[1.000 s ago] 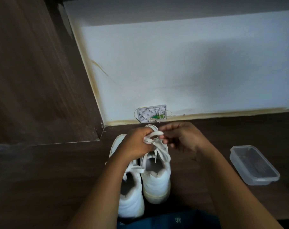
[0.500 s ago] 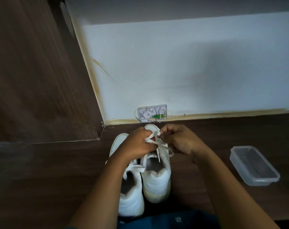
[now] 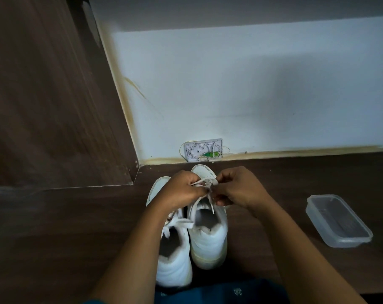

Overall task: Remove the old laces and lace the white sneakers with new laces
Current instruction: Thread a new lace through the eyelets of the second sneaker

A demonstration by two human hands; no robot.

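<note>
Two white sneakers stand side by side on the dark wooden floor, toes toward the wall. The right sneaker has a white lace bunched over its front eyelets, with one lace end hanging down into the shoe opening. My left hand pinches the lace from the left side. My right hand pinches the same lace from the right, fingers curled. Both hands meet above the shoe's tongue. The left sneaker lies partly under my left forearm, with loose lace ends across its opening.
A clear plastic container sits on the floor at the right. A small open wall box with a green part is fixed at the base of the white wall, just beyond the shoes. Dark wood panelling rises at the left.
My right hand has drawn in toward my left hand, and both now hold the lace close together over the front of the right sneaker. The shoes have not moved.
</note>
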